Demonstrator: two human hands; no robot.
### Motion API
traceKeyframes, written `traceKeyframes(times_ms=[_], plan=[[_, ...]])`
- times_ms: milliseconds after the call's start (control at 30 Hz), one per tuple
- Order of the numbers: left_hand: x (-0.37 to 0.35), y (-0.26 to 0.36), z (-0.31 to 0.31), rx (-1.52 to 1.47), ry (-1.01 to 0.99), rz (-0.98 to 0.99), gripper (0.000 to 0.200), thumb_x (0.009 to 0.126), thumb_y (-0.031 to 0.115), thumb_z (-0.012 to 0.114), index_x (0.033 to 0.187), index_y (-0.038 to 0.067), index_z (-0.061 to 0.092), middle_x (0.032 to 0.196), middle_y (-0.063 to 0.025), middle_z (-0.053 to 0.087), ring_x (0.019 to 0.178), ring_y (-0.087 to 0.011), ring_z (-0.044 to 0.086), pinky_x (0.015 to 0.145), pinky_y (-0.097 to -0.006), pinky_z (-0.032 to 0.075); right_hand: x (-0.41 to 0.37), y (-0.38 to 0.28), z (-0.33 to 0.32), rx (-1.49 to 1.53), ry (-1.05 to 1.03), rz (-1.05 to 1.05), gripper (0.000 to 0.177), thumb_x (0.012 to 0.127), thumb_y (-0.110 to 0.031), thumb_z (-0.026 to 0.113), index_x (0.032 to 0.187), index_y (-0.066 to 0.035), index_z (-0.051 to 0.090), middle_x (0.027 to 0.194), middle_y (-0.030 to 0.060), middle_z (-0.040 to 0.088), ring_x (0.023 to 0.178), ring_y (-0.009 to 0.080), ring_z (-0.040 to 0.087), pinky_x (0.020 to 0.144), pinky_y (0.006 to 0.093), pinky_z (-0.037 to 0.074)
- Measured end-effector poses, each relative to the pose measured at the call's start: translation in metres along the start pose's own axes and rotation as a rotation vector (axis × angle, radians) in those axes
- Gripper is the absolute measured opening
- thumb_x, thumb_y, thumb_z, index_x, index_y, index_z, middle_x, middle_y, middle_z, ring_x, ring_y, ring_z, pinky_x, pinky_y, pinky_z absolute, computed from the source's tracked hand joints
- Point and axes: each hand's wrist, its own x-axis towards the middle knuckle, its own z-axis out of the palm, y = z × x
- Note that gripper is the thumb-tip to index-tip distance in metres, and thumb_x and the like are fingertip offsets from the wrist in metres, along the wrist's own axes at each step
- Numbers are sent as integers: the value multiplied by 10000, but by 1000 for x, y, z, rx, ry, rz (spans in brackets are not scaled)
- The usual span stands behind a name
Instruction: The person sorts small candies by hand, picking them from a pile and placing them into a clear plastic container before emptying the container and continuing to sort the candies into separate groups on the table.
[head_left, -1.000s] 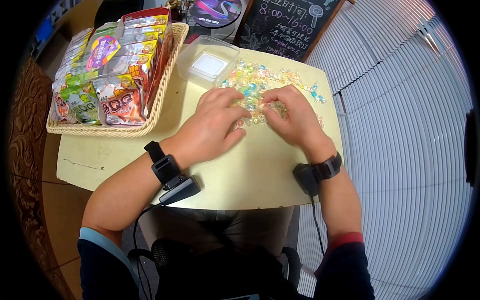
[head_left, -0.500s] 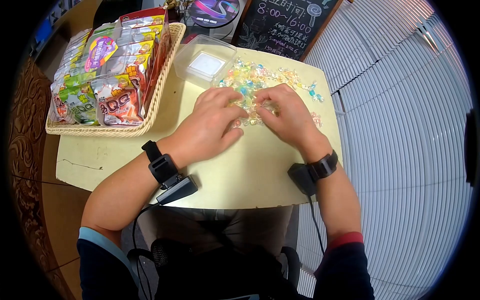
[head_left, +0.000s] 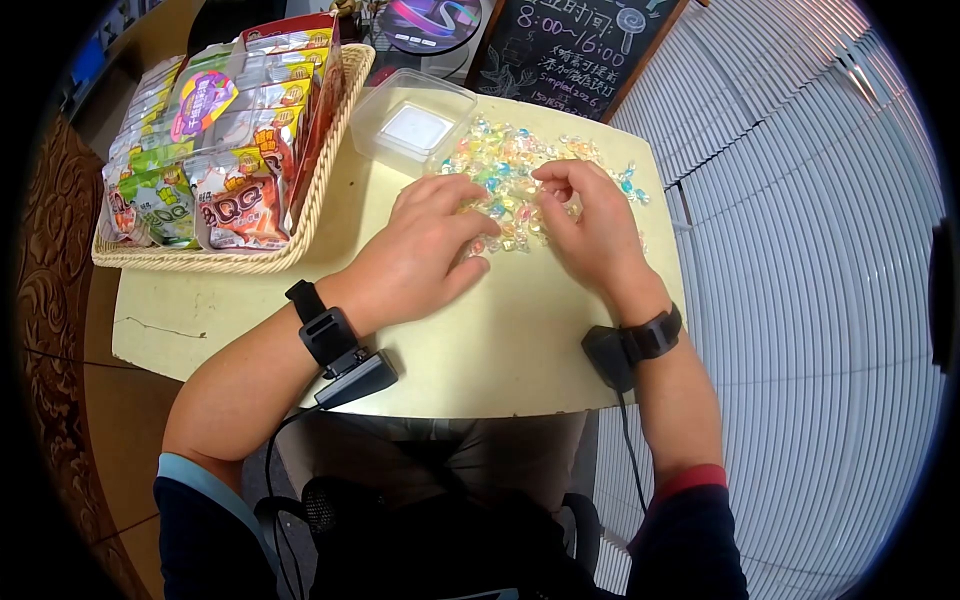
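Observation:
A pile of small, shiny pieces in clear wrapping (head_left: pixel 510 180), which look like wrapped candies in yellow, blue, green and pink, is spread over the far part of the table. At its left edge my left hand (head_left: pixel 430 235) lies palm down, thumb apart and fingers curved around the near-left pieces. My right hand (head_left: pixel 592 220) is over the right side of the pile, fingers bent, with a gap between thumb and forefinger where pieces show. Its fingertips partly hide what they touch. Behind my left hand stands a clear plastic box (head_left: pixel 412 125) with a white square at its bottom.
A wicker basket (head_left: pixel 325 200) full of snack packets (head_left: pixel 240 205) takes up the table's left side. Behind the pale yellow table (head_left: pixel 480 360) stands a chalkboard (head_left: pixel 570 55). Window blinds (head_left: pixel 800 280) run along the right. Cables hang from both wrist devices.
My right hand has shifted right, away from my left hand, uncovering more pieces in the middle of the pile. My left hand has hardly moved.

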Motion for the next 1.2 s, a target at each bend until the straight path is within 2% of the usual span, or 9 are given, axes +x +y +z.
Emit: traceKeyframes(times_ms=[100,167,367,800,900,967,1100,1200], plan=[[0,0,0,6,-4,2,336,919,188,770,1237,85,747,1483,-190,576,1460,-433,456,1228,-520,362,0,2,-3,43,-68,-31,155,940,-89,716,1082,-30,741,973,136,743,971,315,676,891,423,550],[0,0,0,6,-9,-2,337,920,189,770,1239,85,745,1485,-192,575,1462,-433,454,1229,-521,360,-1,5,-3,-40,-180,-118,164,937,-83,714,1091,-35,745,1011,132,759,1018,322,670,918,432,548],[0,-1,1,11,-13,2,338,921,183,764,1245,87,743,1485,-195,575,1468,-432,450,1234,-521,356,-3,5,0,-7,-159,-195,129,924,-90,728,1042,-43,752,1013,128,764,1035,322,664,934,438,543],[-1,-2,3,22,4,7,331,917,182,767,1233,85,743,1484,-197,579,1467,-431,457,1229,-524,367,-2,1,0,-32,-215,-102,93,945,-98,724,1006,-33,752,944,122,751,969,321,645,895,421,536],[-1,-3,3,24,6,8,329,917,181,771,1229,83,742,1483,-199,578,1467,-432,458,1228,-523,368,-3,-2,-2,10,-187,-51,110,969,-103,719,1046,-29,750,946,115,750,946,297,664,877,402,548],[-1,-3,3,24,6,9,328,917,182,773,1228,82,741,1483,-200,578,1467,-432,457,1228,-522,368,-3,-2,-2,158,-153,108,132,991,-111,722,1089,-26,743,956,102,744,931,251,689,861,362,561],[-1,-2,2,11,1,6,332,920,184,773,1233,79,742,1483,-202,577,1472,-435,451,1230,-521,365,-3,4,1,234,-118,123,139,1007,-117,722,1107,-21,736,979,88,741,927,193,700,859,318,560],[-1,-1,1,5,-9,-1,335,922,182,770,1240,79,741,1486,-198,577,1475,-436,448,1232,-524,362,-1,4,-2,293,-105,219,135,1010,-107,722,1107,-15,735,996,64,747,935,144,689,864,295,553]])
